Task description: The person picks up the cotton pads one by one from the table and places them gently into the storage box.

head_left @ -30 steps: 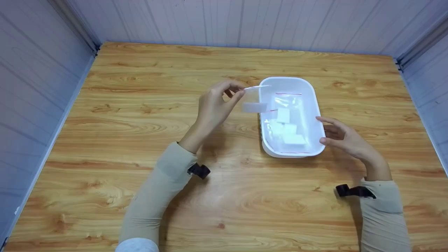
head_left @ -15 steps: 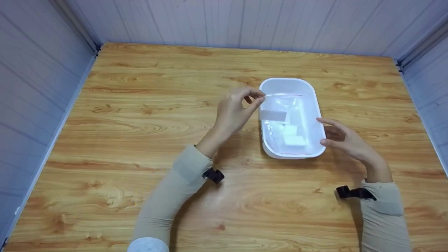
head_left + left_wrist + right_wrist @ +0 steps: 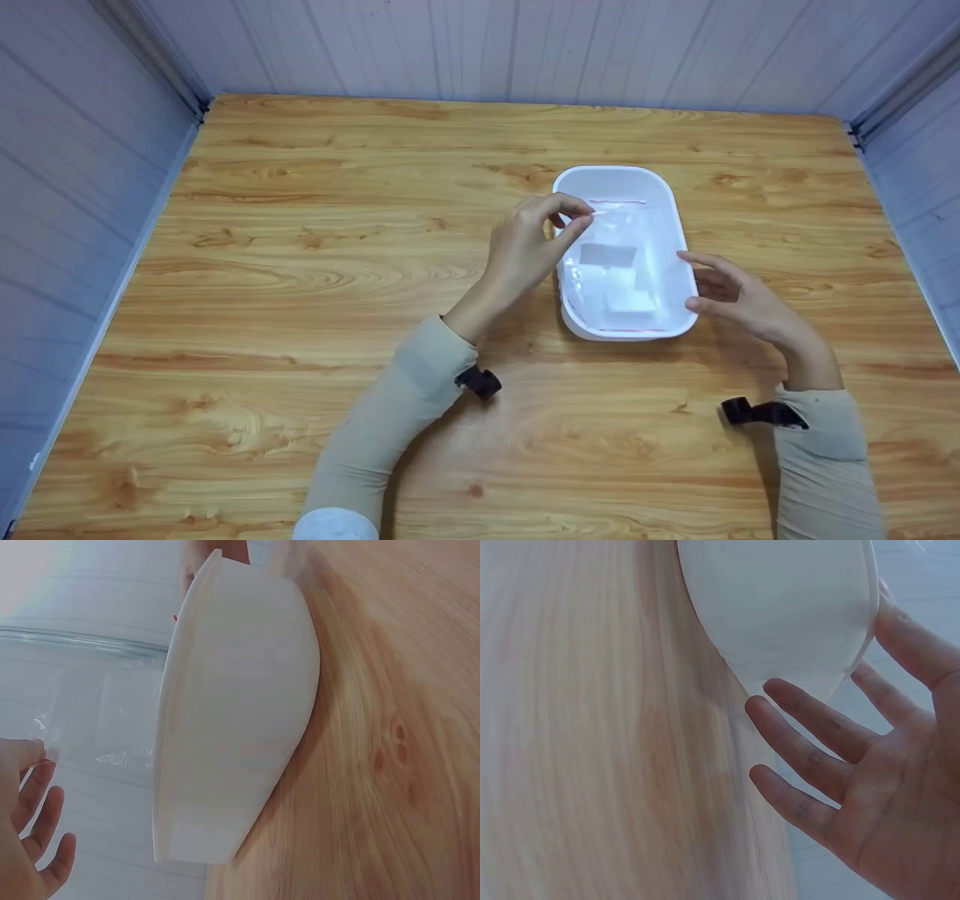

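Observation:
A clear zip bag [image 3: 82, 712] with a white piece [image 3: 609, 256] inside is pinched at its edge between thumb and forefinger of my left hand [image 3: 525, 251]. It hangs over the white plastic basin [image 3: 667, 240]. Under it, in the basin, lie other clear bags with red seal lines and white pieces; the held bag and hand partly hide them. My right hand [image 3: 754, 304] touches the basin's right rim with forefinger and thumb tips. In the right wrist view, this hand's other fingers [image 3: 802, 750] are spread and only slightly bent beside the basin wall.
The basin stands on a wood-grain table [image 3: 300, 247], right of the middle. Pale panelled walls [image 3: 480, 52] enclose the back and both sides. Black wrist cameras [image 3: 480, 382] are strapped to both beige sleeves.
My left hand has moved right and slightly down, carrying the bag from the basin's left rim to over its inside. The right hand and basin have stayed in place.

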{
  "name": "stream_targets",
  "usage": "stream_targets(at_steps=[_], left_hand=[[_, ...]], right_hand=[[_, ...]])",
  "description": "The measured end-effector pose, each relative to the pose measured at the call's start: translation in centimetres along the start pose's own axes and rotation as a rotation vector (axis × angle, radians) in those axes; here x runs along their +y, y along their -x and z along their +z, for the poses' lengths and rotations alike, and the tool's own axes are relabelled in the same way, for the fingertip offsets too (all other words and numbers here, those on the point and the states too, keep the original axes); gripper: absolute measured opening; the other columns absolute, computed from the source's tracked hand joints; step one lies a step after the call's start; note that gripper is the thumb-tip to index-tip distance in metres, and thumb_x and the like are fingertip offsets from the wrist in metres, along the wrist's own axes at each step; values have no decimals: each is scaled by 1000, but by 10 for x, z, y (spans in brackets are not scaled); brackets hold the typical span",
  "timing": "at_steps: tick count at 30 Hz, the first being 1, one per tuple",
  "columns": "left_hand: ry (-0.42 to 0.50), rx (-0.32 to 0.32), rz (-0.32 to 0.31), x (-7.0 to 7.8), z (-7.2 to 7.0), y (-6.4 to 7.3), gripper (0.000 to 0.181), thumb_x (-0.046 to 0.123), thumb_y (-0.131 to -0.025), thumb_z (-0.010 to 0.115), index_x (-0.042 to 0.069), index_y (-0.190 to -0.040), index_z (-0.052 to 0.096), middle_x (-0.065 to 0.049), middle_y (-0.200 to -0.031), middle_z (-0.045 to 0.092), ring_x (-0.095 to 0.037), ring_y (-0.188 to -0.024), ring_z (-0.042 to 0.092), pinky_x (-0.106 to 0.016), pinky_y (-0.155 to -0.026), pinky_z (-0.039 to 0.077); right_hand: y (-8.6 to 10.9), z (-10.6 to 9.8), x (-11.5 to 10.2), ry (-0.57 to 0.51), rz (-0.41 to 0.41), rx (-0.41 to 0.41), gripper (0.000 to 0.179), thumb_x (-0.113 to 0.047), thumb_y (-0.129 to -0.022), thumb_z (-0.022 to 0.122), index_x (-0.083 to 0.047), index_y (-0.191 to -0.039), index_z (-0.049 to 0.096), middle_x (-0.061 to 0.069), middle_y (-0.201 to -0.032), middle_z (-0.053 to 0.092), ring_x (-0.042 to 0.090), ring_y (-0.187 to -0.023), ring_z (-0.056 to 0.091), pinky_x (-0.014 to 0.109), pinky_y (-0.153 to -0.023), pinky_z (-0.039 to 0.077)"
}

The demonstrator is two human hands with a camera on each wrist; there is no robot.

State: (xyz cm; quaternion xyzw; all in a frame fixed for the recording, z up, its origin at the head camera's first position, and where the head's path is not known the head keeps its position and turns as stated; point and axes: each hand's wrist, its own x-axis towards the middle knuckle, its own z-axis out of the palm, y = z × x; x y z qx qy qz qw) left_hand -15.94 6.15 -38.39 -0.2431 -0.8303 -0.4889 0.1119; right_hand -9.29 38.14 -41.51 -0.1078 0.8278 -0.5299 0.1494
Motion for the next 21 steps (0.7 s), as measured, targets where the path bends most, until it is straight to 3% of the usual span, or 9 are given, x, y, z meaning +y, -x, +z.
stream_targets(at_steps=[11,18,21], left_hand=[[-57,-118,-65,0,13,2,15,31,-95,69,20,-104,75,11,-95,71,-4,-88,59,-23,-71,44],[-79,-171,-78,0,13,5,19,33,-94,70,22,-109,74,12,-102,71,-4,-94,60,-26,-76,46],[-96,-167,-67,0,11,6,21,33,-93,71,23,-111,74,12,-107,70,-5,-101,59,-27,-80,47]], right_hand=[[6,0,-2,43,37,14,63,-6,-97,64,-11,-153,36,29,-141,46,3,-117,53,16,-91,45],[5,0,-2,48,27,8,63,-6,-96,64,-10,-153,36,30,-142,45,3,-118,52,16,-91,46],[4,0,-3,51,32,5,63,-7,-97,64,-11,-153,36,31,-142,45,4,-118,51,16,-91,46]])
